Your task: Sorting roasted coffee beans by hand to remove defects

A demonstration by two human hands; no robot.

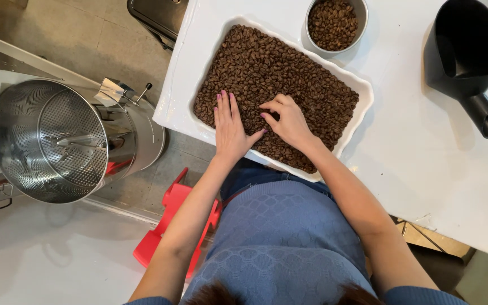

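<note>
Open white table [425, 169] along the right edge and near corner. Blocked at the far edge by a metal bowl [360, 22] and black scoop [467, 53]; tray [362, 90] fills the left corner.

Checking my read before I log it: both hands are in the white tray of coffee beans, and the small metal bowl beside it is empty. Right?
Not quite. In the head view the metal bowl holds coffee beans too. The rest stands: left hand and right hand rest on the beans in the white tray.

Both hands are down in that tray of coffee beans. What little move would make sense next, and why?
Probably lift the right hand, since its fingertips look pinched together on the beans in the white tray, while the left hand lies flat; the small metal bowl stands close behind.
</note>
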